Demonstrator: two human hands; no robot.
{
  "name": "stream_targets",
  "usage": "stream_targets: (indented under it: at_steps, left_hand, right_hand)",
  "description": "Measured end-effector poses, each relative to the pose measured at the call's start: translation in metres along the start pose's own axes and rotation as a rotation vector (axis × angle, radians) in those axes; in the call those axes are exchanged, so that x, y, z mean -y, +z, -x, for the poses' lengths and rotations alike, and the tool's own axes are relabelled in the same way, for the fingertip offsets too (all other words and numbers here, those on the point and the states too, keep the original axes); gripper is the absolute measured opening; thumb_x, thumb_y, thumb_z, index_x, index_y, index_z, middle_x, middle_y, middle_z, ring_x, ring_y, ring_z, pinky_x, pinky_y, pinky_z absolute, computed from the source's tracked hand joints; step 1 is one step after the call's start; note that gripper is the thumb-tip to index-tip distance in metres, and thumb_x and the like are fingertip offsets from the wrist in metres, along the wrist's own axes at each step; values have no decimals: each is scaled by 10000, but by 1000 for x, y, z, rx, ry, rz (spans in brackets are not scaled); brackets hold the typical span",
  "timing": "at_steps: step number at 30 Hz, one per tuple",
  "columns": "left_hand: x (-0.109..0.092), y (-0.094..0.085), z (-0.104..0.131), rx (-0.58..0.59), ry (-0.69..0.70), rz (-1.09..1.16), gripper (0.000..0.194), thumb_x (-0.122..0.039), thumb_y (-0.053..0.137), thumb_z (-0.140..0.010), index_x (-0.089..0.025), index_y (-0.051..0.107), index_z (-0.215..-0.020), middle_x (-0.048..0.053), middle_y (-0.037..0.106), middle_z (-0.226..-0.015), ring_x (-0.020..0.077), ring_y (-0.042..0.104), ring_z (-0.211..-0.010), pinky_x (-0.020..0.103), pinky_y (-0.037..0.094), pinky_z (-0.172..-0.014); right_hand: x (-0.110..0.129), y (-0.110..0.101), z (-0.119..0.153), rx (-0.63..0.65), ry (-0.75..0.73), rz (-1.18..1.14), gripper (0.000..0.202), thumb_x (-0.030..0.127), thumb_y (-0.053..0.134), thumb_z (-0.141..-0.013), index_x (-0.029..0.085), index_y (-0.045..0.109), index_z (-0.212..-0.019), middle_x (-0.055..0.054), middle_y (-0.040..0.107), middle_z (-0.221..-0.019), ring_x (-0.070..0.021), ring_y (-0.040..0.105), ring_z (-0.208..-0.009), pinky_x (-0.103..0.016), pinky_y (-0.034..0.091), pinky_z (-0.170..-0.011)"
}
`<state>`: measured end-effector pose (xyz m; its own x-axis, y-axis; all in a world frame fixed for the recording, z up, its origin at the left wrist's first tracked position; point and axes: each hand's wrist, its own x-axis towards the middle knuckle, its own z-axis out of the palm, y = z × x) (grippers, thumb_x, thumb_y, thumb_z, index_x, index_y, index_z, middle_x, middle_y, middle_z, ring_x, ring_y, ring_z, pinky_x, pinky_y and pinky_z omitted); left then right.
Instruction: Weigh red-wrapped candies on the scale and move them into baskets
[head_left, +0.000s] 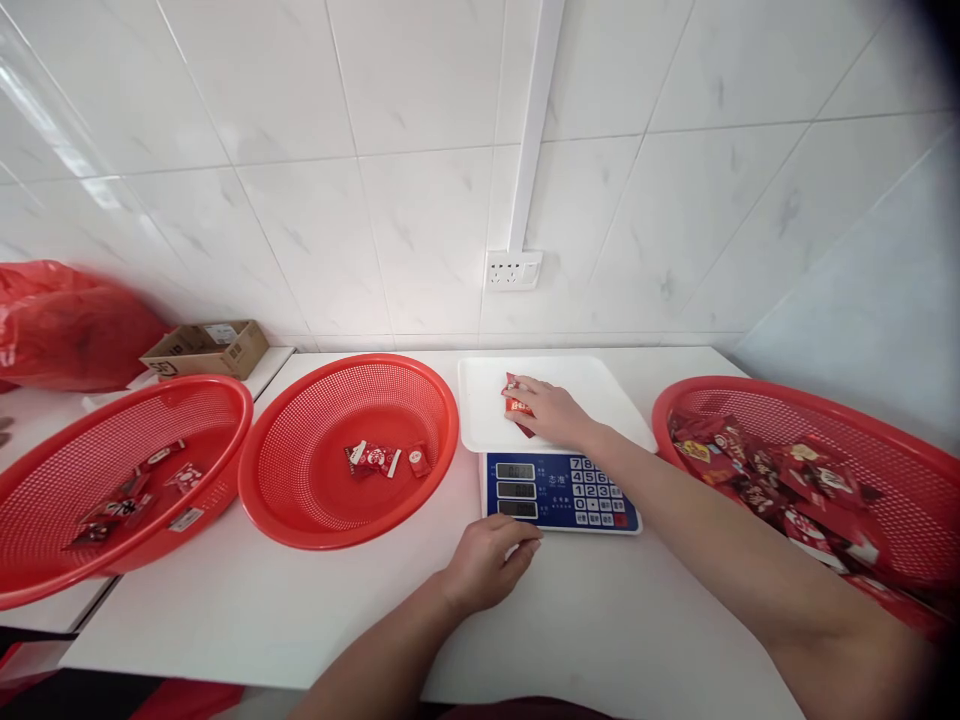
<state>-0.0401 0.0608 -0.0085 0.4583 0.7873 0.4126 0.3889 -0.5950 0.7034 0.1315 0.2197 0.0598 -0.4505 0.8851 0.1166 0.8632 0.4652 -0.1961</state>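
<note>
A digital scale (555,492) with a blue keypad panel stands on the white table, its white tray (600,385) behind the panel. Over that tray, my right hand (551,408) has its fingers closed on small red candy packets (517,405). My left hand (491,560) rests at the scale's front left corner, fingers curled together; nothing shows in it. To the left, a red basket (262,490) contains a few wrapped candies (379,458). At the right, another red basket (795,388) holds many red wrapped packets (817,480).
A third red basket (225,400) with several packets is at the far left. Behind it are an open cardboard box (244,350) and a red plastic bag (75,330). A wall socket (514,270) is behind the scale on the tiled wall.
</note>
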Motion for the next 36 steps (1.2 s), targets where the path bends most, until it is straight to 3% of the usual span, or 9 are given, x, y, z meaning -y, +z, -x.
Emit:
stream_targets:
  at_steps: [7, 18, 22, 27, 31, 33, 35, 36]
  left_hand:
    - [0, 1, 2, 3, 22, -4, 209, -222, 472, -875, -186, 664, -947, 52, 717, -853, 154, 652, -751, 252, 523, -696]
    - [-1, 0, 1, 5, 9, 11, 212, -234, 468, -876, -189, 664, -942, 52, 717, -853, 153, 651, -751, 253, 523, -694]
    - [-2, 0, 0, -15, -75, 70, 211, -248, 480, -869, -196, 670, -944, 52, 717, -862, 153, 651, -767, 256, 525, -707]
    - [-1, 4, -3, -59, -179, 156, 216, -269, 503, -856, -184, 680, -944, 53, 721, -865, 144, 646, -740, 230, 517, -660]
    - [5, 5, -2, -64, -180, 152, 223, -273, 501, -856, -183, 681, -954, 51, 718, -908, 143, 644, -770, 221, 508, -657]
    - [8, 4, -1, -87, -188, 144, 222, -272, 500, -858, -182, 679, -956, 48, 715, -893, 139, 638, -759, 217, 504, -652]
    - [10, 2, 0, -109, -194, 142, 223, -271, 497, -860, -177, 676, -953, 45, 709, -860, 134, 633, -739, 214, 502, -642]
    - [11, 2, 0, -115, -193, 144, 224, -269, 494, -861, -172, 674, -952, 46, 706, -849, 133, 631, -737, 214, 501, -639]
  right_hand:
    - [-1, 0, 2, -133, 17, -86, 328, 396, 463, -878, 240, 608, -1127, -81, 619, -1120, -254, 588, -972, -358, 459, -800]
    - [-14, -13, -6, -324, 383, -485, 221, 328, 508, -809, 217, 598, -978, -56, 670, -988, -222, 608, -878, -337, 462, -735]
    - [-10, -20, -6, -314, 471, -717, 313, 385, 447, -846, 197, 524, -1083, -85, 655, -964, -166, 611, -697, -275, 476, -556]
    - [36, -29, -12, -146, 392, -973, 331, 449, 495, -849, 192, 515, -1057, -44, 639, -764, -83, 470, -438, -200, 358, -379]
    - [93, -30, -27, 20, 245, -1081, 346, 457, 528, -845, 231, 517, -1107, -54, 663, -871, -76, 505, -445, -186, 357, -360]
    - [117, -32, -33, 103, 163, -1122, 438, 461, 506, -862, 253, 444, -1242, -91, 649, -1044, -109, 599, -565, -209, 446, -432]
    - [134, -34, -36, 177, 70, -1161, 568, 469, 477, -880, 260, 295, -1376, -134, 538, -1276, -163, 649, -849, -260, 532, -620]
    - [137, -35, -36, 197, 26, -1168, 612, 474, 455, -891, 256, 225, -1414, -144, 448, -1375, -183, 608, -1016, -289, 534, -736]
